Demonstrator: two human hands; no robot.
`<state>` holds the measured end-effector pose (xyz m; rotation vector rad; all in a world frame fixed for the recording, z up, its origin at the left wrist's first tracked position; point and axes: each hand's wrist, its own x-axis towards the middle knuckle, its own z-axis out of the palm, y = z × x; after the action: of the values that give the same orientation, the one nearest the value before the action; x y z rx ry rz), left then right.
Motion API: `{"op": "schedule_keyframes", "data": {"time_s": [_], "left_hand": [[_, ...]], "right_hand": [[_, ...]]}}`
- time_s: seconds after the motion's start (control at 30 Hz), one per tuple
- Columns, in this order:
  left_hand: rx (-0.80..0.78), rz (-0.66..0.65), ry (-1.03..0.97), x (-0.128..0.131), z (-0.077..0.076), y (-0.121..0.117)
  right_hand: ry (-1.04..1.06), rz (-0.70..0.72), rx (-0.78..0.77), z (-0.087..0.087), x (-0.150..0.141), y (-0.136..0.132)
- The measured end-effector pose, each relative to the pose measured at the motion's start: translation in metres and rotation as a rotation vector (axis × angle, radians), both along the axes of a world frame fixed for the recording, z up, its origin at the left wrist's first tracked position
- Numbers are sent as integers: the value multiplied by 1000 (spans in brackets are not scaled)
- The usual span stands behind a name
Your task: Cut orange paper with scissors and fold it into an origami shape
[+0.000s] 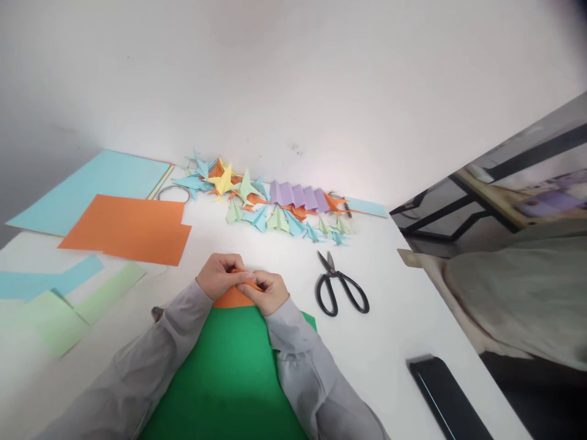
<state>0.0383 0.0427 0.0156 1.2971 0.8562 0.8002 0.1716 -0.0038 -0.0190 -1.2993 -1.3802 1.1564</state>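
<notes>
Both of my hands pinch a piece of orange paper (233,297) along its far edge, where a narrow strip looks folded over. My left hand (222,276) grips the left part of that edge. Close beside it, my right hand (267,291) has thumb and fingers closed on the right part. The near portion of the orange paper lies over a large green sheet (229,360) in front of me. To the right of my hands rest black-handled scissors (339,284), blades a little apart and pointing away.
Folded paper cranes and fans (257,198) line the wall, with a pleated purple paper (298,195). Left are an orange sheet (128,229), a blue sheet (101,180) and green scraps (64,321). A black phone (447,397) lies front right. A person's sleeve (518,293) shows beyond the table edge.
</notes>
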Motion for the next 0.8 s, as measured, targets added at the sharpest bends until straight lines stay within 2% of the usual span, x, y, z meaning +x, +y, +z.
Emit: {"op": "schedule_keyframes", "data": {"time_s": [0.17, 0.33, 0.43, 0.63, 0.8], "left_hand": [[-14, 45, -33, 1, -1, 0], [-169, 213, -87, 3, -1, 1], [-172, 227, -80, 3, 0, 2], [-180, 155, -76, 2, 3, 3], [-221, -29, -64, 1, 2, 1]], "right_hand": [[21, -21, -9, 6, -2, -1], [174, -159, -90, 17, 0, -2], [271, -217, -112, 17, 1, -1], [646, -335, -169, 13, 4, 6], [674, -443, -185, 13, 12, 9]]}}
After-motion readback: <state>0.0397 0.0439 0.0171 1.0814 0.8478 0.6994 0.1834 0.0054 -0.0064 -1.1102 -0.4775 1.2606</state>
